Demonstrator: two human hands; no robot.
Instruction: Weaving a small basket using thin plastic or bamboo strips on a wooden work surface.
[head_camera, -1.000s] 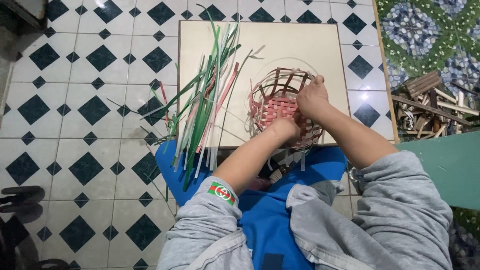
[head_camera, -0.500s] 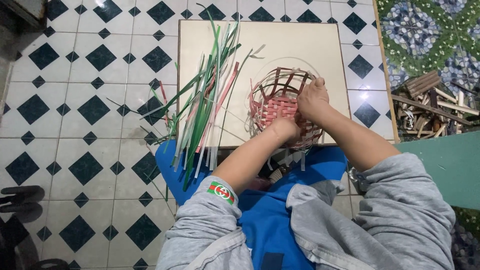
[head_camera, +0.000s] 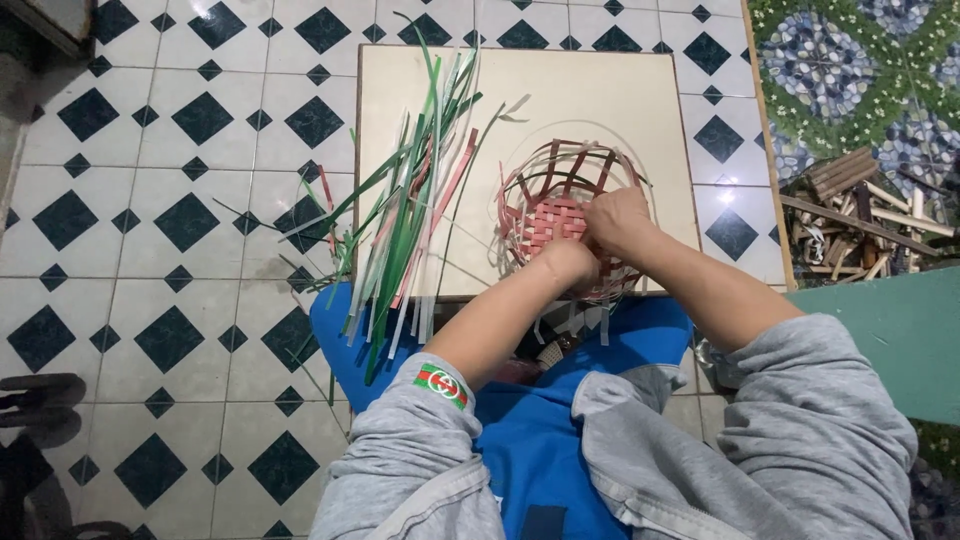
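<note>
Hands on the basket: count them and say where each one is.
2. The left hand presses the near side of the basket; the right hand grips its right part.

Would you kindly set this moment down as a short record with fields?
Setting: tiled floor, pale square board
Work piece: half-woven basket of pink and white strips, standing on the board
Left hand: on the basket's near rim
Right hand: inside the basket, on its woven part
Supplies: bundle of green, white and pink strips left of the basket
Nearby: pile of wood scraps at the right
</note>
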